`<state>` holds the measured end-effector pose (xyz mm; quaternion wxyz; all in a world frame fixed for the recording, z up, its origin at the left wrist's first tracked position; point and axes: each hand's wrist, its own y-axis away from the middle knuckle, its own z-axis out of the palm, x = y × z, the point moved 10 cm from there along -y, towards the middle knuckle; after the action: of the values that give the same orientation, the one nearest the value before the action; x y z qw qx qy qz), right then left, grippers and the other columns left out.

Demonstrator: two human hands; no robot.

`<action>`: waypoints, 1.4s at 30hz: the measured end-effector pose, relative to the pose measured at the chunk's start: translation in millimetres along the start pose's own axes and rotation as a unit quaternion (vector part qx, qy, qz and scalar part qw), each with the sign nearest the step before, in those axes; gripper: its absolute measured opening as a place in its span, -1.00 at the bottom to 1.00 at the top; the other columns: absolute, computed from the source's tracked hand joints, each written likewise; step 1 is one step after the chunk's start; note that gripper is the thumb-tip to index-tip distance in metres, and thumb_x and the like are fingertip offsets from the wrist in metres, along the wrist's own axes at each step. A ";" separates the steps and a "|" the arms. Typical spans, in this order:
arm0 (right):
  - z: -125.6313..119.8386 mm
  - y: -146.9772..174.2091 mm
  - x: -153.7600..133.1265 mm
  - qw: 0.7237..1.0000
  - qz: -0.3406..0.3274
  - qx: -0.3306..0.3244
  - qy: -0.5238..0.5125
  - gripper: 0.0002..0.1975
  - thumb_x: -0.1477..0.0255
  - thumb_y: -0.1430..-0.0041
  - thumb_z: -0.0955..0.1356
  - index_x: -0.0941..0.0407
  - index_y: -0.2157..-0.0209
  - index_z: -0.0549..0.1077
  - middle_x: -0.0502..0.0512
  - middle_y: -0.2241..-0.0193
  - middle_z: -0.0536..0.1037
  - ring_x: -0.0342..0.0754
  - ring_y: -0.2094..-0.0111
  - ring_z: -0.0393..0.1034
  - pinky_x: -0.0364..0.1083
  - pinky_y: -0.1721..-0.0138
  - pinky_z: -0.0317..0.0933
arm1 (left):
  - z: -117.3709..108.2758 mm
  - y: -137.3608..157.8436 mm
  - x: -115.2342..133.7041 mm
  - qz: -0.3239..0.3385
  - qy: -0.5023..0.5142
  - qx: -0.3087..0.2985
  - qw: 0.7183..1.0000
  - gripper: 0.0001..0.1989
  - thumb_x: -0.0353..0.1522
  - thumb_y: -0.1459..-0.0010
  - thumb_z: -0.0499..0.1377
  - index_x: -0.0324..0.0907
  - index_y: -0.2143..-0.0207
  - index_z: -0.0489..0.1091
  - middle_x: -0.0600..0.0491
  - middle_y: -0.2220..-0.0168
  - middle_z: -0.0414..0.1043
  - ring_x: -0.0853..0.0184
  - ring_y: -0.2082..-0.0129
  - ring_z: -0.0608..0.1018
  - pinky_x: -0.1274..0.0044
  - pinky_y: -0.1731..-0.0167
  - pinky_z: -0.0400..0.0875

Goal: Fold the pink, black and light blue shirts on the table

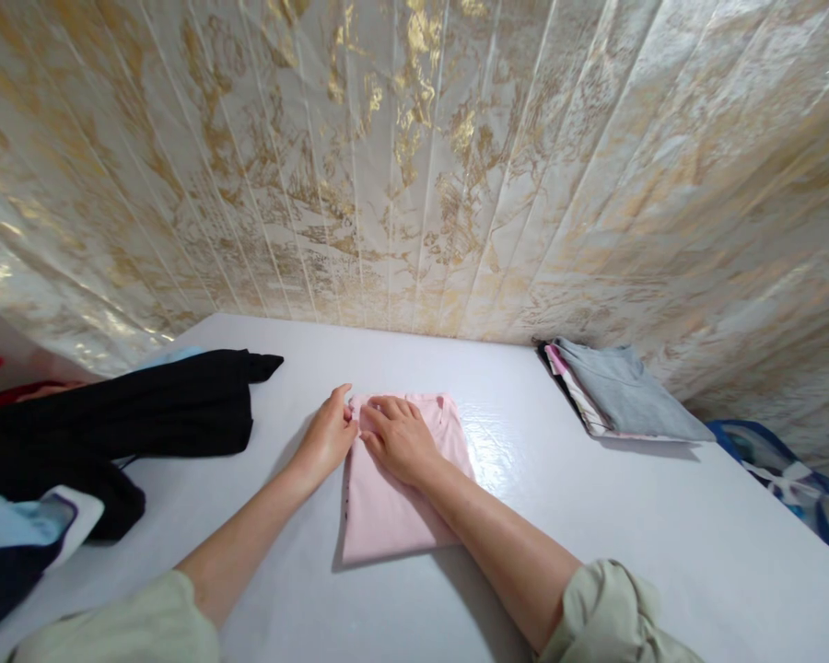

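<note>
A pink garment point(393, 525), folded into a near rectangle, lies flat on the white table in front of me. My left hand point(328, 431) is at its far left corner, with curled fingers and thumb closed on the cloth edge there. Spread flat on the upper part of the garment, my right hand point(402, 440) presses down with its palm and fingers. Small dark marks show along the garment's left edge. My right hand and forearm hide part of its middle and right side.
On the white table point(262, 552), black clothing point(180, 405) and light blue clothing point(14, 516) lie loosely at the left. A folded stack with a grey garment point(628, 387) on top lies at the back right. Beside the right edge is a blue-trimmed clear bag point(780, 470). A gold-patterned curtain point(414, 166) hangs behind.
</note>
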<state>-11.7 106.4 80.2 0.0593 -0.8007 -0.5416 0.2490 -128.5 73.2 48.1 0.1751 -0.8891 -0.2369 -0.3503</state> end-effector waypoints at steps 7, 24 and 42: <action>9.1 1.0 6.4 0.999 0.024 -0.017 0.024 -0.56 0.30 -0.29 0.28 0.08 -0.17 0.29 0.16 -0.19 0.31 0.05 -0.21 0.11 0.06 -0.20 -0.01 | -24.6 13.6 23.3 0.030 -0.138 0.098 0.985 -0.70 -0.44 -0.13 0.08 -0.23 0.05 0.25 -0.12 0.09 0.33 0.21 0.17 0.51 0.37 0.15 0.43; -0.7 1.9 -8.6 0.999 -0.037 -0.005 0.009 -0.65 0.42 -0.28 0.27 0.00 -0.09 0.37 0.10 -0.13 0.38 0.01 -0.18 0.15 0.08 -0.19 -0.01 | -32.0 1.6 0.4 0.042 -0.055 0.159 0.985 -0.90 -0.42 -0.11 0.07 -0.10 0.28 0.21 0.01 0.28 0.38 0.24 0.25 0.49 0.39 0.19 0.43; -99.1 16.7 125.8 0.971 0.236 0.049 -0.007 -0.65 0.56 -0.22 0.22 0.07 0.04 0.50 0.11 0.10 0.55 -0.04 0.14 0.44 -0.09 0.10 0.26 | -5.6 27.6 55.3 0.121 -0.229 0.043 0.965 -0.85 -0.38 -0.17 0.02 -0.10 0.23 0.34 -0.05 0.17 0.44 0.11 0.12 0.45 0.32 0.13 0.34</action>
<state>84.6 229.8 118.2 0.0348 -0.9002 -0.3250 0.2878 -81.0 64.2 87.0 0.1953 -0.9593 -0.1759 -0.1031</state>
